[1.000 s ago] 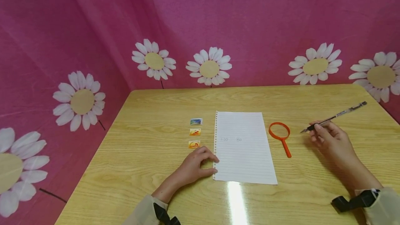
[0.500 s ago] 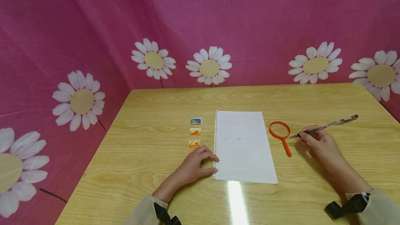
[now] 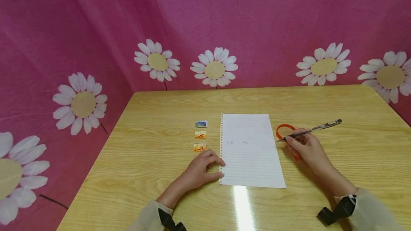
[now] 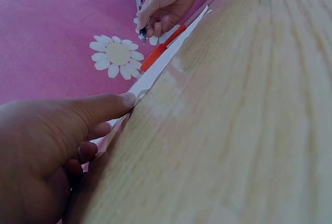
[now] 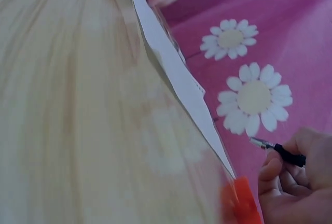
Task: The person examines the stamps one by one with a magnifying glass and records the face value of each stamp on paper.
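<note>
A sheet of lined paper (image 3: 248,163) with punched holes down its left side lies on the table, bearing faint handwritten figures. My left hand (image 3: 203,168) rests at its left edge, thumb and fingertips touching the paper. In my right hand (image 3: 309,150) a black pen (image 3: 316,128) is pinched, its tip pointing left, right by the paper's right edge. Beneath that hand a red magnifying glass (image 3: 284,126) is partly hidden. The right wrist view shows the pen (image 5: 282,152) between thumb and fingers, with the red handle (image 5: 244,203) below.
In a column left of the paper lie three small stamps: a blue one (image 3: 201,124), a yellow one (image 3: 200,135) and another yellow one (image 3: 199,147) close to the left fingers. A pink curtain (image 3: 257,27) with daisies hangs behind the wooden table (image 3: 144,145).
My right hand has moved left with the pen, from the open table right of the magnifying glass to over it, close to the paper. The left hand has stayed in place.
</note>
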`<state>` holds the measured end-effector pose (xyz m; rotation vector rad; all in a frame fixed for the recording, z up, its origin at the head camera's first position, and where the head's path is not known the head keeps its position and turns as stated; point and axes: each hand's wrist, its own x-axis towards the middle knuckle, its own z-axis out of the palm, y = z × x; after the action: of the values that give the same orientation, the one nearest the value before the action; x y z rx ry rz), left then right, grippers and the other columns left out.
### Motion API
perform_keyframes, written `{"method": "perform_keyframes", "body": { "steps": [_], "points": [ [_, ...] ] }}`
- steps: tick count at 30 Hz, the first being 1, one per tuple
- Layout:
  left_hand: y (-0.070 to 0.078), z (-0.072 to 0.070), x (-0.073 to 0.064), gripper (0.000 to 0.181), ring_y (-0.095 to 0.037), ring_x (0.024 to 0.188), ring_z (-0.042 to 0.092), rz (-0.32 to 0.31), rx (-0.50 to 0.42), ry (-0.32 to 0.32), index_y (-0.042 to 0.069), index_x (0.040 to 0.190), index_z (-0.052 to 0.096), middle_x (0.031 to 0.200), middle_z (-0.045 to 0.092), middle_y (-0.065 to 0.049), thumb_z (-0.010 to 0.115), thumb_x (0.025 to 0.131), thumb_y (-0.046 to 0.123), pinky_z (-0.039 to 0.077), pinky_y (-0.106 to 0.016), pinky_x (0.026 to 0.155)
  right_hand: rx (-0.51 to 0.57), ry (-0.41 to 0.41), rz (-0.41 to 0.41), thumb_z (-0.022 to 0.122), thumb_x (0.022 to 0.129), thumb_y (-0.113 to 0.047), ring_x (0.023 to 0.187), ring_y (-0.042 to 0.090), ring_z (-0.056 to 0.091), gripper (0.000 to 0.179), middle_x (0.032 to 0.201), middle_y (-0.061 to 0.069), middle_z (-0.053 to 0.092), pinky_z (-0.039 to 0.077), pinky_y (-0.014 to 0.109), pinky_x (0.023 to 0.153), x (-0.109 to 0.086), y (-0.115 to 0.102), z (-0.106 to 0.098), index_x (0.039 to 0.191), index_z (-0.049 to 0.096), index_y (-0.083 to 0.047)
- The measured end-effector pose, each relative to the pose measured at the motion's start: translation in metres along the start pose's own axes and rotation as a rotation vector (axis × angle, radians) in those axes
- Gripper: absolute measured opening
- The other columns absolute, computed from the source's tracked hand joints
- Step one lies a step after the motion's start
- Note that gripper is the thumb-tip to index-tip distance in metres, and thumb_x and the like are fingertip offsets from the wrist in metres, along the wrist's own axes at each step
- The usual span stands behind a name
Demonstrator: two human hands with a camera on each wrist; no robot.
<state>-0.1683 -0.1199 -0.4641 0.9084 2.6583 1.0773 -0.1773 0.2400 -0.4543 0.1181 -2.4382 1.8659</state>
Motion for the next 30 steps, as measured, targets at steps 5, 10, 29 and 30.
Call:
{"method": "perform_keyframes", "body": {
  "steps": [5,10,29,30],
  "points": [
    [0.000,-0.001,-0.001,0.022,-0.009,0.088,0.043,0.000,0.002,-0.001,0.021,0.107,0.070,0.105,0.059,0.004,0.075,0.087,0.027,0.036,-0.022,0.077,-0.042,-0.015,0.023,0.057,0.100,-0.018,0.056,0.004,0.050,0.014,0.068,-0.012,0.057,0.044,0.025,0.051,0.006,-0.003,0.015,0.102,0.056,-0.005],
    [0.000,-0.002,0.000,0.022,-0.009,0.092,0.047,-0.003,0.002,-0.001,0.021,0.108,0.070,0.107,0.060,0.003,0.074,0.087,0.028,0.038,-0.023,0.081,-0.057,-0.006,0.028,0.057,0.099,-0.017,0.056,0.004,0.048,0.018,0.065,-0.011,0.053,0.042,0.024,0.052,0.010,-0.004,0.026,0.105,0.055,0.000],
    [-0.002,0.000,0.000,0.022,-0.009,0.091,0.045,-0.015,-0.002,-0.007,0.022,0.106,0.070,0.105,0.059,0.005,0.075,0.087,0.029,0.037,-0.022,0.079,-0.091,0.004,0.036,0.059,0.097,-0.008,0.060,0.002,0.048,0.022,0.073,-0.010,0.053,0.043,0.021,0.054,0.018,-0.004,0.047,0.109,0.056,0.010],
    [-0.002,0.000,0.000,0.022,-0.009,0.091,0.045,-0.016,-0.002,-0.007,0.022,0.106,0.070,0.105,0.059,0.005,0.075,0.086,0.029,0.037,-0.022,0.079,-0.088,0.002,0.046,0.059,0.097,-0.008,0.060,0.002,0.048,0.022,0.072,-0.008,0.053,0.043,0.021,0.054,0.018,-0.004,0.047,0.109,0.056,0.010]
  ]
}}
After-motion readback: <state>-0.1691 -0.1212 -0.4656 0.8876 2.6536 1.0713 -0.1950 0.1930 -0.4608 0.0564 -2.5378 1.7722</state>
